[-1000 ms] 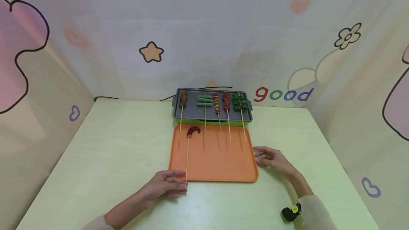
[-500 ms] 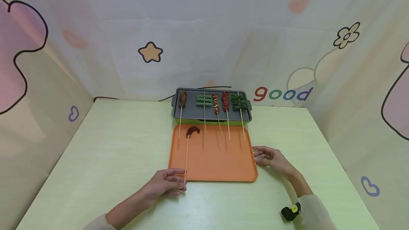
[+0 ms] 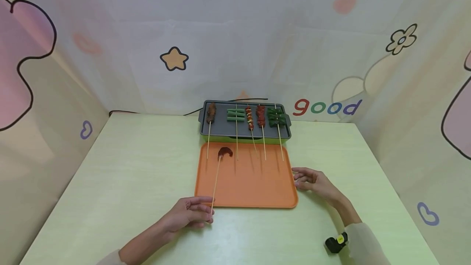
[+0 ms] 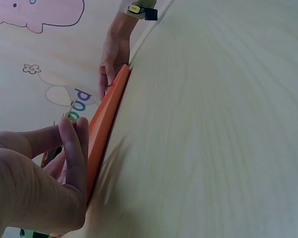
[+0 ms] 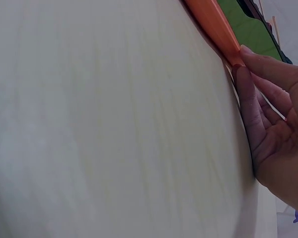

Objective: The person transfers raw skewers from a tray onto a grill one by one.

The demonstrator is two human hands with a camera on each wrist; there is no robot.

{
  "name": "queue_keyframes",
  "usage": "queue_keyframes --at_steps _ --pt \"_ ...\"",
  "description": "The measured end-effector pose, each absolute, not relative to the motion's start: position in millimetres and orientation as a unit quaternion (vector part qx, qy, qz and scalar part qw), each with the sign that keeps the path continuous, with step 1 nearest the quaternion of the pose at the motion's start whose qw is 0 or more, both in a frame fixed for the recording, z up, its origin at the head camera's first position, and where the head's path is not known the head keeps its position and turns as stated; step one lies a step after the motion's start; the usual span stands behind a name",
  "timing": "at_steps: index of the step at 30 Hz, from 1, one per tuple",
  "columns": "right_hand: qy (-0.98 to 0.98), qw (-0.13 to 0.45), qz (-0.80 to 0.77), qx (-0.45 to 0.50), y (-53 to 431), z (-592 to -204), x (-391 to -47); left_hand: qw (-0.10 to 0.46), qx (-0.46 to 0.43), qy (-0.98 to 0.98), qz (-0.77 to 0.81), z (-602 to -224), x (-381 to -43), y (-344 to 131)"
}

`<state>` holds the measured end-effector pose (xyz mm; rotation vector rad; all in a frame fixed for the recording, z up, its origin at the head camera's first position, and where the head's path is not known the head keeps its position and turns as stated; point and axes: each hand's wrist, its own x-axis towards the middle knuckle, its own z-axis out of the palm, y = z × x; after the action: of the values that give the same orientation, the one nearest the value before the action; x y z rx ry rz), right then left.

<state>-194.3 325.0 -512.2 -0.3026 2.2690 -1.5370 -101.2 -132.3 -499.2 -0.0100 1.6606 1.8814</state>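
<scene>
Near the front left edge of the orange tray (image 3: 250,187), my left hand (image 3: 187,215) pinches the lower end of a wooden skewer (image 3: 216,179). At the skewer's far end is a curved, dark reddish-brown piece (image 3: 225,151), seen over the tray's upper left. In the left wrist view, the thumb and fingertips (image 4: 69,126) meet around the thin stick. My right hand (image 3: 312,181) rests at the tray's right side, its fingertips touching the rim. The right wrist view has the thumb and a finger (image 5: 263,64) close against the orange edge.
Behind the tray stands a green toy grill (image 3: 244,139) with a dark grey top. On it lie several skewers, including a brown one (image 3: 211,113), one of green stalks (image 3: 235,115) and one of dark green leaves (image 3: 276,117). Their sticks jut out over the tray.
The skewer in my left hand has tilted, its curved end shifting slightly right while its lower end moved slightly left. The right hand and the skewers on the grill stay in place.
</scene>
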Motion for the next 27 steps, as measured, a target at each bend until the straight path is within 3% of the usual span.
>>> queue_keyframes --at_steps 17,27 --pt "0.807 0.189 -0.550 -0.101 325 -514 -195 0.296 0.002 0.637 0.712 -497 -98 -130" --pt "0.806 0.185 -0.553 -0.101 325 -514 -194 0.237 0.006 0.644 0.727 -489 -118 -114"
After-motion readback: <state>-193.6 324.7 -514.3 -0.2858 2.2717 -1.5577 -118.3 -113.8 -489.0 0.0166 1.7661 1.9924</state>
